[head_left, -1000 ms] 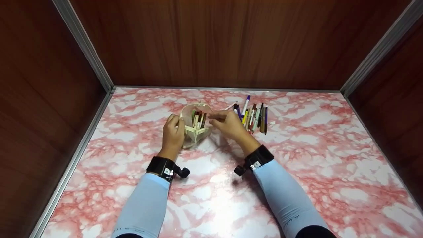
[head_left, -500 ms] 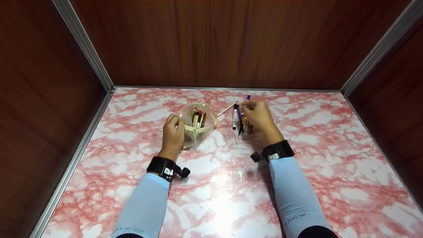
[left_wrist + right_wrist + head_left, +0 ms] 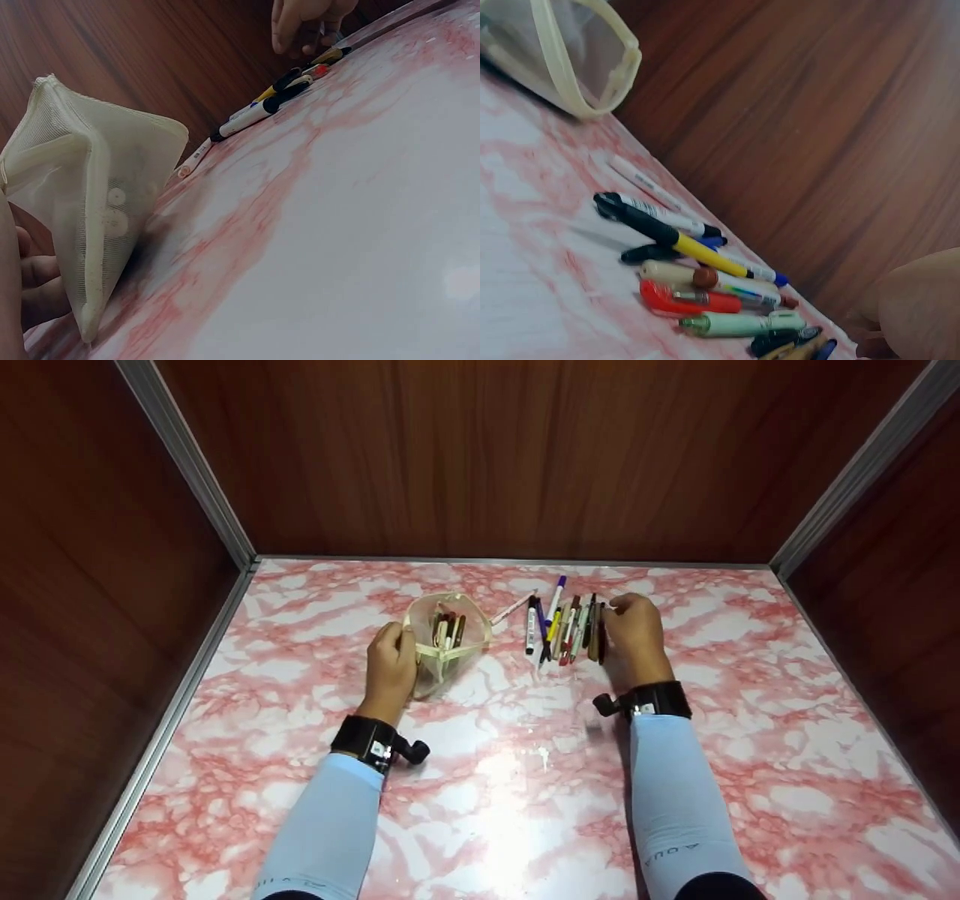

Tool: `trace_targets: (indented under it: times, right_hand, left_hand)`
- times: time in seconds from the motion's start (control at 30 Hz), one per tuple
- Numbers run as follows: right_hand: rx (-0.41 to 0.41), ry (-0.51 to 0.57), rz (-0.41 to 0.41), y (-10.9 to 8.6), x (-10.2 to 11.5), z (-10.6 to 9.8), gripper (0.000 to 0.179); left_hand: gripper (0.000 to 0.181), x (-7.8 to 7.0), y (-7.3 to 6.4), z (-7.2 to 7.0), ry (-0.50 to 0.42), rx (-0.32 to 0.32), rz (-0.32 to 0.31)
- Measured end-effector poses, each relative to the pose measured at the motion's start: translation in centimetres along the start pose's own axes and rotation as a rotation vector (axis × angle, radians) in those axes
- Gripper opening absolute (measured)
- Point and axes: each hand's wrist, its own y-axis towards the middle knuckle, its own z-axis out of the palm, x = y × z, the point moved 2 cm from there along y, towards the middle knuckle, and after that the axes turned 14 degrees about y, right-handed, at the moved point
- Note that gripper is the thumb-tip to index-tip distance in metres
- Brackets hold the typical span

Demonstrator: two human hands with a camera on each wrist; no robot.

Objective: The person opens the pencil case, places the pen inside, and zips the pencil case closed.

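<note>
My left hand [image 3: 391, 660] grips the left side of a cream mesh pencil case [image 3: 431, 679], which stands with its mouth wide. Several pens and markers [image 3: 448, 631] lean inside it. In the left wrist view the mesh case [image 3: 124, 150] hides part of that hand's fingers. My right hand [image 3: 637, 634] is at the right end of a row of loose pens, its fingertips by a dark purple pen [image 3: 601, 649]. Whether they pinch it is hidden. The right wrist view shows only part of this hand [image 3: 919, 307], at the lower right.
Loose pens include a black-capped white marker [image 3: 531, 626], a yellow-and-black pen [image 3: 705, 251], a red pen [image 3: 682, 298] and a light green pen [image 3: 739, 324]. A pale pen [image 3: 514, 606] lies beside the case. Wooden panels [image 3: 480, 457] enclose the marbled tabletop [image 3: 480, 802].
My right hand has moved right, from beside the case, over the loose pens, to the row's right end. My left hand and the case stay nearly in place.
</note>
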Motion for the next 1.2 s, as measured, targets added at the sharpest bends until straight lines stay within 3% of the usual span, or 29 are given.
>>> trace_targets:
  times: [0.23, 0.37, 0.63, 0.93, 1.2]
  right_hand:
    - [0.115, -0.049, 0.045, -0.1, -1.0, 0.0, 0.041]
    - [0.155, -0.085, 0.053, 0.0, -1.0, 0.1, 0.043]
    - [0.17, -0.148, 0.04, -0.2, -0.6, 0.3, 0.042]
    - [0.155, -0.117, 0.025, -0.3, 0.0, 0.2, 0.037]
    - [0.14, -0.138, 0.094, -0.3, -0.1, 0.2, 0.073]
  left_hand:
    - [0.031, 0.0, -0.1, -0.2, -0.058, -0.009, -0.098]
    - [0.033, 0.0, -0.2, -0.3, -0.059, -0.023, -0.114]
    - [0.032, 0.0, -0.2, -0.3, -0.035, -0.025, -0.13]
    - [0.034, -0.2, -0.2, -0.3, -0.043, -0.028, -0.127]
    - [0.034, -0.2, -0.2, -0.3, -0.042, -0.013, -0.122]
